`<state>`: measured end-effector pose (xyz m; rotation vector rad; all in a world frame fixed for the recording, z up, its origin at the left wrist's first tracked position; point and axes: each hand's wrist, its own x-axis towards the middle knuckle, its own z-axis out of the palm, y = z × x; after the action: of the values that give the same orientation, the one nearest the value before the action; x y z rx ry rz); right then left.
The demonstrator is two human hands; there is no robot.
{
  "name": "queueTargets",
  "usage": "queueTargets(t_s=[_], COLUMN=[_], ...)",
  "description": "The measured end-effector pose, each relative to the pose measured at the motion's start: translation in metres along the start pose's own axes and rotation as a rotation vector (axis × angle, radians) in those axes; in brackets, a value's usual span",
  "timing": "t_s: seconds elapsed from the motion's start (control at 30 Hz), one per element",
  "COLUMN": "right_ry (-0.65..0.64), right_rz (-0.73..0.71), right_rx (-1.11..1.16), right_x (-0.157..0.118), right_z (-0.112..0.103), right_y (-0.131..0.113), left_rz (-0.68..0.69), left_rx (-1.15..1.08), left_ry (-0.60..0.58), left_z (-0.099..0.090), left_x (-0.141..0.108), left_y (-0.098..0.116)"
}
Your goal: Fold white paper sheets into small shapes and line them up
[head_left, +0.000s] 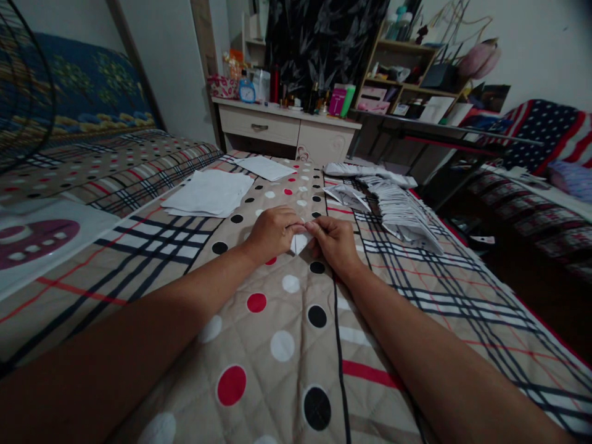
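Note:
A small folded piece of white paper (300, 243) is pinched between my two hands over the middle of the bedspread. My left hand (274, 233) grips its upper left part, fingers curled together. From the other side my right hand (337, 242) pinches its upper right edge with thumb and forefinger. Part of the paper is hidden behind the fingers. Beyond my left hand lies a stack of white paper sheets (210, 192), with another white sheet (266, 167) behind it. To the right rests a long row of folded white papers (402, 213), beside a separate folded paper piece (346, 196).
The quilted bedspread (259, 345) has dots and plaid stripes. A white plastic bag (50, 240) lies at the left, below a fan guard (28, 86). A white dresser (259, 126) holding bottles and a blue clock (246, 91) stands at the back. Shelves (398, 74) are at right.

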<state>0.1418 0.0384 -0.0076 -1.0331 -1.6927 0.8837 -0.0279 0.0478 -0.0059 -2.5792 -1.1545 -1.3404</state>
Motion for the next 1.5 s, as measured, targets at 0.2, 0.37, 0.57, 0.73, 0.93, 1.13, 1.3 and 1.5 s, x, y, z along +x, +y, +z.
queueTargets(t_s=[0.2,0.37,0.57,0.73,0.93,1.13,1.3,1.5], right_ry=[0.024,0.105,0.167,0.165,0.152,0.244,0.199,0.172], right_rz=[0.037,-0.009,0.038,0.101,0.127,0.142,0.148,0.139], right_rx=[0.017,-0.074,-0.032,0.062,0.11,0.284,0.306,0.243], right_x=[0.0,0.005,0.008,0.007,0.008,0.013,0.011,0.01], right_z=[0.003,0.0,-0.005,-0.002,-0.001,-0.009,-0.008,-0.006], right_y=[-0.006,-0.001,0.002,0.0,0.003,0.012,0.008,0.004], left_rz=[-0.201,-0.288,-0.458,-0.597,-0.678,-0.774,-0.62,-0.628], left_rx=[0.138,0.042,-0.252,-0.362,-0.416,-0.523,-0.887,-0.948], left_ry=[-0.079,-0.077,0.009,0.118,0.269,0.401,0.07,-0.015], left_z=[0.001,-0.004,-0.01,-0.003,0.002,-0.006,0.002,0.008], left_x=[0.003,0.004,0.003,0.004,0.002,-0.001,0.003,0.001], left_y=[0.003,-0.003,-0.014,-0.014,-0.027,-0.035,-0.013,-0.008])
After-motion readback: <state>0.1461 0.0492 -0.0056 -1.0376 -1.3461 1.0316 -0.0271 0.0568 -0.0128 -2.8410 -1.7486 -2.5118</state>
